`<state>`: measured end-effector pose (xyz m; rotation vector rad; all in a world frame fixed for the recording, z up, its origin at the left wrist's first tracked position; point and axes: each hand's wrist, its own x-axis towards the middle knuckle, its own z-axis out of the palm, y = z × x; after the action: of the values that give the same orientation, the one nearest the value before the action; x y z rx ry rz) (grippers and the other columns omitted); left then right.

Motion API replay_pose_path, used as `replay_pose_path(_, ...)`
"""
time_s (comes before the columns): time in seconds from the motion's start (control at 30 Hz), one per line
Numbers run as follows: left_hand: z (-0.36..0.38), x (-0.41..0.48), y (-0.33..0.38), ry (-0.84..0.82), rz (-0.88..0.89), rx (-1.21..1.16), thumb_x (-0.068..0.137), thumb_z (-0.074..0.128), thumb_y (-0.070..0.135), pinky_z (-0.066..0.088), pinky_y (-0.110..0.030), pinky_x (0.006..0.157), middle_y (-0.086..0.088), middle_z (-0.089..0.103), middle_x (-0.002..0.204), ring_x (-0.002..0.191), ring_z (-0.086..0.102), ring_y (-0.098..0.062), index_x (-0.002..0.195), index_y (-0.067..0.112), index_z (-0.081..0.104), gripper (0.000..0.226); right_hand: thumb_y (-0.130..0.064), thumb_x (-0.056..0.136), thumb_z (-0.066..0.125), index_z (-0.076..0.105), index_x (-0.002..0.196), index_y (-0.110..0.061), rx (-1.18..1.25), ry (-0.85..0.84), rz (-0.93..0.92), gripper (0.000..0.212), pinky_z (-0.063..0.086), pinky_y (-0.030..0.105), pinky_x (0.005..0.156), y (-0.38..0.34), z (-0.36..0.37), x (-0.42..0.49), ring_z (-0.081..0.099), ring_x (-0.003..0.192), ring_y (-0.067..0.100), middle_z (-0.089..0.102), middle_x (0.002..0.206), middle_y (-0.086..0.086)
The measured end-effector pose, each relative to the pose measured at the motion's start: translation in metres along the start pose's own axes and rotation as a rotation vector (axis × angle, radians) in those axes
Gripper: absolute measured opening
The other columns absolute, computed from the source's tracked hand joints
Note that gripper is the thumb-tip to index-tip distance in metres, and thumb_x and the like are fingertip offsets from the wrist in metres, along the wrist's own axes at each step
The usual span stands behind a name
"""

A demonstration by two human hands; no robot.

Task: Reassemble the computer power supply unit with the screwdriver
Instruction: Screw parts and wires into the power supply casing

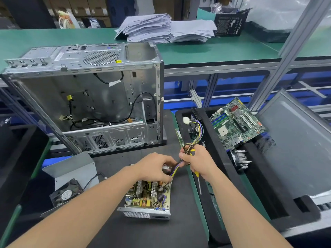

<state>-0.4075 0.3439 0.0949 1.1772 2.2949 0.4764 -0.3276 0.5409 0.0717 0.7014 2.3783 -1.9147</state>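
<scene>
Cable routing seems to be the step in hand: the bundle of yellow, purple and black wires (194, 135) should be drawn clear of the open grey metal power supply box (147, 197) so nothing gets pinched when the grey metal cover with its black fan (71, 178) goes back on. Right hand (198, 161) is clamped on both the wires and the yellow-handled screwdriver (198, 179); left hand (154, 167) is curled at the box's far edge, apparently pinching wires. The box sits on the black counter (125, 230), its crowded circuit board exposed.
</scene>
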Motion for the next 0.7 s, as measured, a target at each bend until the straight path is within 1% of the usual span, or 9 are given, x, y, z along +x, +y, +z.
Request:
replay_pose_path(0.07,0.007,0.005,0.002,0.044,-0.041,0.104,0.074,0.081,0.053,0.052,-0.033,0.093,0.007,0.073,0.116,0.108,0.066,-0.018,0.121,0.029,0.064,0.055,-0.01,0.097,0.073,0.064,0.102,-0.008,0.024,-0.01,-0.037,0.011,0.036,0.026,0.039,-0.004,0.009,0.006,0.066,0.063,0.032,0.074,0.072,0.016)
replay_pose_path(0.13,0.013,0.01,0.003,0.096,-0.086,0.166,0.073,0.079,0.061,0.053,-0.037,0.083,0.003,0.071,0.097,0.097,0.066,-0.026,0.107,0.026,0.061,0.052,-0.011,0.097,0.073,0.065,0.102,-0.007,0.028,-0.047,-0.078,0.01,0.04,0.028,0.04,-0.009,0.018,0.01,0.065,0.062,0.032,0.073,0.073,0.016)
replay_pose_path(0.23,0.019,0.017,0.003,0.194,-0.148,0.133,0.081,0.07,0.056,0.052,-0.038,0.074,0.005,0.063,0.082,0.088,0.065,-0.029,0.093,0.028,0.057,0.033,-0.01,0.097,0.072,0.068,0.103,-0.007,0.028,-0.067,-0.116,0.007,0.046,0.034,0.047,-0.013,0.028,0.014,0.062,0.063,0.031,0.069,0.071,0.01)
replay_pose_path(0.33,0.023,0.021,0.004,0.193,-0.205,0.127,0.08,0.063,0.047,0.049,-0.036,0.07,0.007,0.06,0.079,0.084,0.063,-0.028,0.089,0.033,0.054,0.019,-0.012,0.098,0.072,0.071,0.106,-0.007,-0.021,-0.089,-0.127,0.009,0.056,0.043,0.06,-0.016,0.028,0.018,0.063,0.062,0.028,0.069,0.071,0.006)
replay_pose_path(0.4,0.021,0.022,0.005,0.105,-0.239,0.104,0.076,0.059,0.05,0.047,-0.035,0.07,0.01,0.06,0.078,0.081,0.06,-0.025,0.086,0.035,0.051,0.02,-0.013,0.098,0.073,0.07,0.103,-0.008,-0.083,-0.123,-0.145,0.007,0.059,0.049,0.078,-0.017,0.023,0.02,0.067,0.065,0.027,0.07,0.075,0.007)
replay_pose_path(0.5,0.005,0.029,0.002,-0.038,-0.331,-0.341,0.081,0.059,0.05,0.053,-0.037,0.089,0.009,0.076,0.087,0.094,0.071,-0.021,0.093,0.027,0.069,0.028,-0.006,0.099,0.07,0.074,0.116,-0.015,-0.11,-0.178,-0.133,0.019,0.059,0.042,0.097,-0.018,0.014,0.021,0.074,0.085,0.024,0.076,0.097,0.01)
replay_pose_path(0.53,0.002,0.031,-0.002,-0.046,-0.346,-0.453,0.089,0.059,0.049,0.053,-0.034,0.089,0.011,0.075,0.083,0.092,0.072,-0.02,0.093,0.022,0.072,0.03,-0.004,0.099,0.069,0.074,0.121,-0.02,-0.104,-0.193,-0.122,0.028,0.06,0.037,0.099,-0.019,0.011,0.02,0.075,0.091,0.021,0.078,0.103,0.007)
replay_pose_path(0.6,-0.004,0.031,-0.007,-0.028,-0.317,-0.423,0.1,0.057,0.046,0.05,-0.024,0.068,0.015,0.065,0.065,0.07,0.064,-0.016,0.077,0.021,0.069,0.036,-0.001,0.097,0.068,0.075,0.124,-0.022,-0.147,-0.2,-0.119,0.035,0.061,0.033,0.096,-0.017,0.008,0.019,0.077,0.095,0.02,0.079,0.107,0.001)
replay_pose_path(0.7,-0.006,0.033,-0.015,-0.009,-0.32,-0.267,0.102,0.056,0.045,0.042,-0.031,0.059,0.007,0.06,0.068,0.063,0.053,-0.015,0.079,0.015,0.065,0.039,-0.001,0.096,0.069,0.078,0.109,-0.009,-0.21,-0.164,-0.061,0.018,0.064,0.038,0.088,-0.012,0.007,0.019,0.079,0.084,0.031,0.08,0.093,0.008)
